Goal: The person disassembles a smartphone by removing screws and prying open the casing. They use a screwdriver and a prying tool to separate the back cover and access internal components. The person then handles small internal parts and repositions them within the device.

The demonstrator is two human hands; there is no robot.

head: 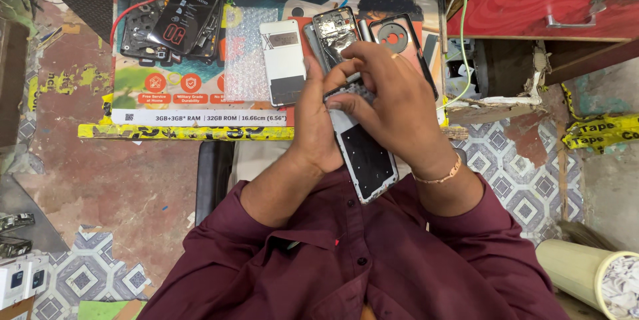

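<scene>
Your left hand (318,127) grips the opened phone (359,154) from the side, fingers closed around its edge, over your lap. Your right hand (389,100) (a bracelet (440,175) at the wrist) presses fingertips onto its upper part, near the white phone (284,60).

A phone repair workshop: opened phone frames (336,30) and loose parts (285,60) crowd the bench (186,104).

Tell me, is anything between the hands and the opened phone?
No. Both the left hand and the right hand already touch the opened phone, with nothing visible between them.
</scene>
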